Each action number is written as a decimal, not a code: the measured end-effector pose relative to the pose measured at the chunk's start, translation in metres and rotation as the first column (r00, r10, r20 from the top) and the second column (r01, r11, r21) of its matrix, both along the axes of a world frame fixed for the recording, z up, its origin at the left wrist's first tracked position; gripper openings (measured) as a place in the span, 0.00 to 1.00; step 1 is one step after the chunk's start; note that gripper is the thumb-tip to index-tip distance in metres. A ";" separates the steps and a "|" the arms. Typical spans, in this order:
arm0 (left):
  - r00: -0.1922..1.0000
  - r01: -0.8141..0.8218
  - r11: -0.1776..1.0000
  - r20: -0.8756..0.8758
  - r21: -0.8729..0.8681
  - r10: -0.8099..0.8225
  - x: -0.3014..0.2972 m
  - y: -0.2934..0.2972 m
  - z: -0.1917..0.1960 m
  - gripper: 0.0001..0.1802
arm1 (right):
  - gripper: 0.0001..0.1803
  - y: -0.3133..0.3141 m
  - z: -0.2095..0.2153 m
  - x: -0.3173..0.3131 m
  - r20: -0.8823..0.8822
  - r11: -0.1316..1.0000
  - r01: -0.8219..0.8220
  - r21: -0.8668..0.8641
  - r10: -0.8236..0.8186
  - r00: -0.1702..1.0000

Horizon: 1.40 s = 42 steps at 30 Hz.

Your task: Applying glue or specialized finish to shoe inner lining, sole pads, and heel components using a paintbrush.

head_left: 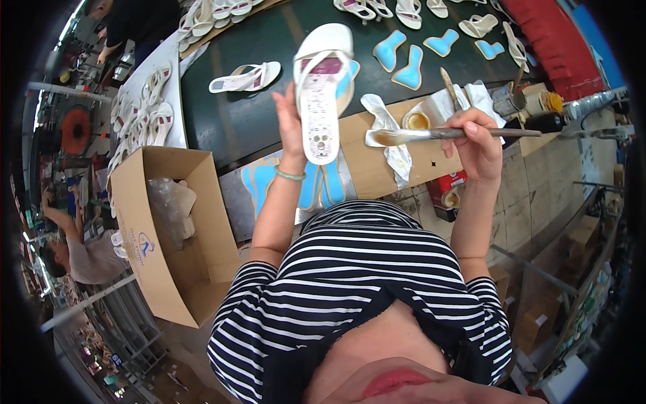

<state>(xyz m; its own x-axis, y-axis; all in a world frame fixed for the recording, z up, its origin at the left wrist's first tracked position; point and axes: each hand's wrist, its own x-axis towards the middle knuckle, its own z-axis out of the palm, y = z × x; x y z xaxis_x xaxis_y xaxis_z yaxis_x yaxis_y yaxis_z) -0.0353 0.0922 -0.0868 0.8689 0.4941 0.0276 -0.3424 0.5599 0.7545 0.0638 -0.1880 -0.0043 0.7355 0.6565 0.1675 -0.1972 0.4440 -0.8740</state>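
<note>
My left hand (290, 124) grips a white sandal (321, 121), held up over the near edge of the green work surface with its printed footbed facing me. A blue-topped insole piece with a tan edge (352, 73) shows partly behind the sandal; I cannot tell whether my hand also holds it. My right hand (479, 143) is closed round the handle of a brush (431, 134), whose brownish bristles point left, toward the sandal but apart from it. Just beyond the brush stands a small cup of amber liquid (416, 121) on cardboard.
Several blue insole pieces (408, 69) and white sandals (246, 77) lie on the green surface (222, 118). More blue pieces (309, 187) lie near my body. An open cardboard box (151, 232) stands at left; jars (509, 101) crowd the right. Another person (94, 256) is far left.
</note>
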 end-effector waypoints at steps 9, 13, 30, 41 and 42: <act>0.986 0.156 0.987 0.067 -0.026 -0.154 -0.005 -0.017 0.035 0.44 | 0.08 0.074 0.031 -0.004 0.478 0.940 0.204 -0.274 -0.051 0.877; 0.989 0.128 0.992 0.073 -0.014 -0.127 -0.007 -0.018 0.041 0.45 | 0.07 0.067 0.027 -0.020 0.533 0.957 0.082 -0.278 0.083 0.842; 0.972 0.230 0.973 0.064 -0.033 -0.228 -0.013 -0.025 0.053 0.46 | 0.09 0.067 0.016 0.004 0.515 0.954 0.148 -0.261 0.008 0.857; 0.977 0.206 0.978 0.065 -0.044 -0.203 -0.011 -0.022 0.051 0.46 | 0.08 0.067 0.016 0.001 0.456 0.966 0.009 -0.260 0.114 0.883; 0.978 0.204 0.978 0.062 -0.041 -0.202 -0.011 -0.021 0.050 0.46 | 0.08 0.067 0.017 0.001 0.451 0.963 0.002 -0.270 0.125 0.884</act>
<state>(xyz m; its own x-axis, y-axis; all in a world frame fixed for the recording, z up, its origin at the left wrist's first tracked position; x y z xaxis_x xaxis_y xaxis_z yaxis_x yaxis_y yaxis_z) -0.0458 0.0711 -0.0365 0.9489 0.3097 0.0609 -0.2597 0.6565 0.7082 0.0646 -0.1208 0.0124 0.5728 0.7642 0.2965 0.2352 0.1934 -0.9525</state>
